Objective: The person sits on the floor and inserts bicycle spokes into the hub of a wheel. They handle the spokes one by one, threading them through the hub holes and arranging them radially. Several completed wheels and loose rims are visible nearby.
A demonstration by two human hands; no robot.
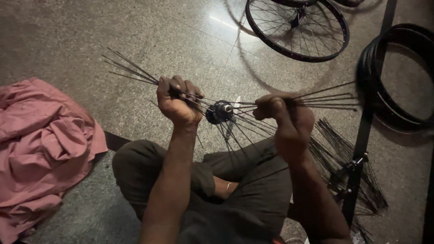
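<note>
Hub: one black wheel hub hangs in the air between the two hands, above the person's lap, with thin dark spokes fanning out of it to both sides and downward.
Spokes: too many and too blurred to count; one bunch sticks out past the left hand, another bunch past the right.
Left hand: the left hand is closed in a fist around its bunch of spokes, just beside the hub.
Right hand: the right hand is closed around the other bunch, on the far side of the hub.
Wheels: one built wheel lies on the floor at the top edge, partly cut off.
Rims: a stack of bare black rims lies at the right edge; their number cannot be told.
Loose spokes: one spread pile lies by the right knee, near a black bar.
Cloth: one pink cloth lies crumpled at the left edge.
Open room: bare stone floor lies ahead of the hands, between the cloth and the wheel.
</note>
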